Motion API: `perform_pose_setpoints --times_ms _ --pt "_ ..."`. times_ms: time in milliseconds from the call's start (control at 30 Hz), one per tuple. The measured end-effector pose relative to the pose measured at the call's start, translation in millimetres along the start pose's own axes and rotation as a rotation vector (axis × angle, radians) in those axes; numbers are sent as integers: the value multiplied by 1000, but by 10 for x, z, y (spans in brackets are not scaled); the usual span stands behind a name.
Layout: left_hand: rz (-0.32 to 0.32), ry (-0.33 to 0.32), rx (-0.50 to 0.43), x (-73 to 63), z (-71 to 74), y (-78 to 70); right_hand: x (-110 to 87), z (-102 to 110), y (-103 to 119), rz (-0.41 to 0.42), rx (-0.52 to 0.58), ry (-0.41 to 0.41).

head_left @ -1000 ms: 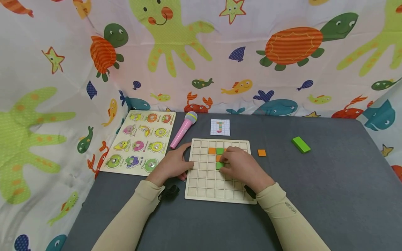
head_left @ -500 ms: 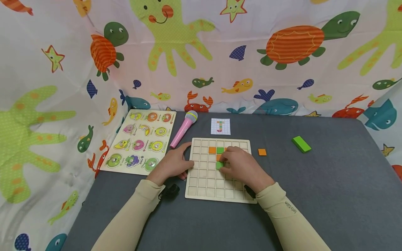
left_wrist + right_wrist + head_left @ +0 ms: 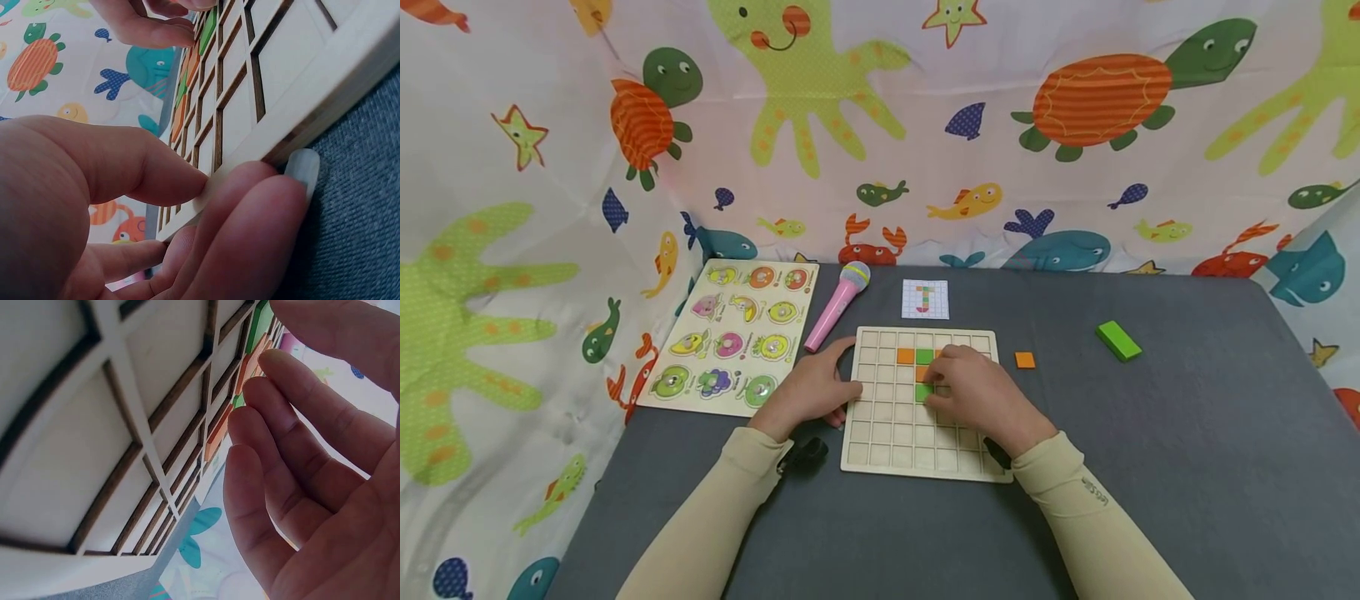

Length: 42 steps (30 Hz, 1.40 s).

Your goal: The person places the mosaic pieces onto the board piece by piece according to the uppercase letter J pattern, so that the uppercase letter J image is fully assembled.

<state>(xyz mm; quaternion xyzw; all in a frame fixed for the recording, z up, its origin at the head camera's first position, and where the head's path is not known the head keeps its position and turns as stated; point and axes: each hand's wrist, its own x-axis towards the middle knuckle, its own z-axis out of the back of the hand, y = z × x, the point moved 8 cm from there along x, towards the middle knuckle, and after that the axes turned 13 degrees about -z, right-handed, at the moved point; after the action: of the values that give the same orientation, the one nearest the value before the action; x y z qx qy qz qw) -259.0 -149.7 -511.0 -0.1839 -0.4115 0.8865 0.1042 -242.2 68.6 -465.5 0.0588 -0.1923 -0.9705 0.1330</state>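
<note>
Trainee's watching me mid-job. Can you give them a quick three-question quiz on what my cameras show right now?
1. Which hand grips the left edge of the wooden grid board?
2. True or false: the small pattern card lies beyond the board's far edge.
3. What lies farthest right on the grey table?
A) the orange tile off the board
B) the green block
C) the pink microphone

Key:
1. The left hand.
2. True.
3. B.

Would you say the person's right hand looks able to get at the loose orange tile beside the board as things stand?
Probably yes: the right hand is over the board, the loose orange tile lies just past the board's right edge, and nothing visible stands between them.
</note>
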Motion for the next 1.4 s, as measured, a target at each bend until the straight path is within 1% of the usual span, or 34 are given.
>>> perform_pose_setpoints --times_ms 233,400,533,667,867,1000,1200,1400 --pt "1 1 1 12 5 -18 -2 67 -45 -22 6 1" --pt "11 1 1 -8 -6 -6 -23 111 -145 -57 27 5" --pt "17 6 0 -19 -19 7 -69 170 -331 -106 53 12" --pt "13 -4 5 -10 -7 12 -121 275 -597 -139 66 8" --pt "1 -4 -1 -4 0 -3 -170 446 -1054 -186 23 -6" --pt "4 -8 -1 -26 11 -5 -138 496 -1279 -210 18 0" --pt "2 -16 -13 -48 15 -10 -65 492 -1455 -212 11 26" --pt "1 -12 -8 -27 -3 -15 -52 481 -1496 -207 18 42"
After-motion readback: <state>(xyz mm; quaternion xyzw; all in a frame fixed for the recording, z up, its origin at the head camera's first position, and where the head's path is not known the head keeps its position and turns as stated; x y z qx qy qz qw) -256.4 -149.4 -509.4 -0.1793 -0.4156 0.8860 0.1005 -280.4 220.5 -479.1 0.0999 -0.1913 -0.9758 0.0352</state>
